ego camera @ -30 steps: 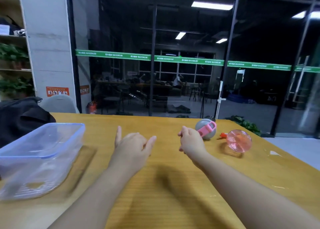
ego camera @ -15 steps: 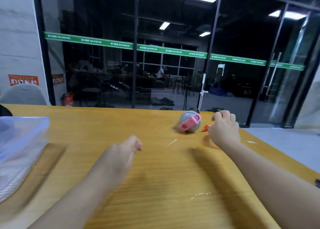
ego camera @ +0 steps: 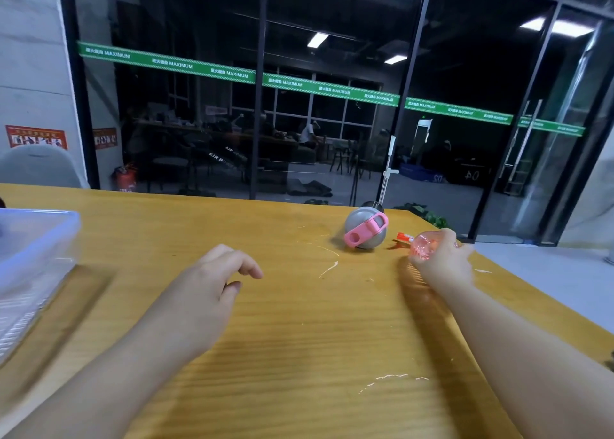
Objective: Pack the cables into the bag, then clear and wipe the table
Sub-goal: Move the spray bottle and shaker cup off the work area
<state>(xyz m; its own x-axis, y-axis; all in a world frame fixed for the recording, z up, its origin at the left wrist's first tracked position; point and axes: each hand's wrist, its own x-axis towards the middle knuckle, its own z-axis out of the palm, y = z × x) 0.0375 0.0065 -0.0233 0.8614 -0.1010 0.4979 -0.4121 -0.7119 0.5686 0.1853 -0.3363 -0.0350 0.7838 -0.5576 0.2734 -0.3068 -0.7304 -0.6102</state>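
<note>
You're clearing the table (ego camera: 299, 322): right hand (ego camera: 443, 266) gripping the pink fan (ego camera: 422, 246) far right, left hand (ego camera: 202, 292) hanging loose; lift it off next.

Centre of counter (ego camera: 299, 322) is bare wood, wide lane between the two forearms. Left edge blocked by clear plastic box (ego camera: 30, 256). Far right: grey-and-pink ball (ego camera: 364, 230) just beside pink bottle (ego camera: 422, 245); narrow gap between them
</note>
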